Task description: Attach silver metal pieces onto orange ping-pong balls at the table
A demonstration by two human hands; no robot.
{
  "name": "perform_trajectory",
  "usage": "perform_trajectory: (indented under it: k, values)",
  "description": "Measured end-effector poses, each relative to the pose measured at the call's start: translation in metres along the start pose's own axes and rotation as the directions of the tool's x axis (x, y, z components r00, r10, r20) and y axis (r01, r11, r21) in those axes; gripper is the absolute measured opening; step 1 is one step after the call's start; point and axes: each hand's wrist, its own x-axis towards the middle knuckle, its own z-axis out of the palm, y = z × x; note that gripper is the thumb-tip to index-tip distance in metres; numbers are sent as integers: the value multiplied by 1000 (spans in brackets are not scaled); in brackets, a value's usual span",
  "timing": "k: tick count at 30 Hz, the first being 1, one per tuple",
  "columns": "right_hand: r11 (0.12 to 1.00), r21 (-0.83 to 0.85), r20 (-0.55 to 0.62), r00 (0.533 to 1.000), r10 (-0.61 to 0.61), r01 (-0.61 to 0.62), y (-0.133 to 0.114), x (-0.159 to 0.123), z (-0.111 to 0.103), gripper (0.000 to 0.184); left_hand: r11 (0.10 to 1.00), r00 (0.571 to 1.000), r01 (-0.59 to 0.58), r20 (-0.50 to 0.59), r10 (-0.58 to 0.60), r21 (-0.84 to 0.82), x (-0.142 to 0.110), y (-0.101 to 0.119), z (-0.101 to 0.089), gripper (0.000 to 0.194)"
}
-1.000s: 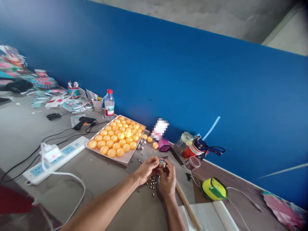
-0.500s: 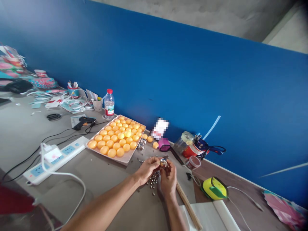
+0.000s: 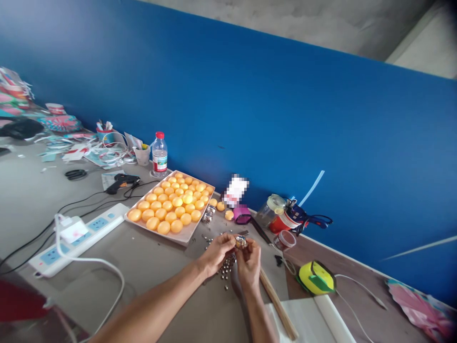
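Note:
A small, shiny silver-coated ball (image 3: 241,242), with a hint of orange on it, is pinched between the fingertips of both hands. My left hand (image 3: 220,248) grips it from the left, thumb and fingers closed. On the other side, the closed fingers of my right hand (image 3: 250,261) hold it too. Below and between the hands lie several loose silver beads (image 3: 224,272). Similar silver-coated pieces (image 3: 209,214) rest beyond my left hand, close to a shallow tray (image 3: 184,237) of orange balls (image 3: 170,217).
A wooden stick (image 3: 278,305) lies right of my right forearm, over white sheets (image 3: 314,319). Left are a power strip (image 3: 78,240), a glue gun (image 3: 121,182) and a bottle (image 3: 159,157). A clear jar (image 3: 269,209), a red cup (image 3: 282,223) and a yellow-green item (image 3: 317,277) stand right.
The whole view has shifted slightly, so things appear a little further left. Both hands keep nearly the same grip on the silver-coated ball.

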Motion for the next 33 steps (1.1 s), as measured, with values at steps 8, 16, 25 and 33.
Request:
perform_trajectory:
  k: [8, 16, 25, 33]
  values:
    - [1000, -14, -22, 1000, -16, 16, -1, 0, -1, 32, 1000, 1000, -20, -5, 20, 18, 1, -2, 0, 31]
    - [1000, 10, -1, 1000, -17, 17, -2, -1, 1, 33, 999, 999, -34, -12, 34, -5, 0, -1, 3, 33]
    - [993, -65, 21, 995, -96, 97, 0, 0, -2, 33, 992, 991, -98, -79, 104, 79, -3, -5, 7, 36]
    - [987, -93, 46, 991, -126, 130, -2, -2, 0, 27, 983, 981, -184, -59, 185, 21, -2, -9, 7, 33]
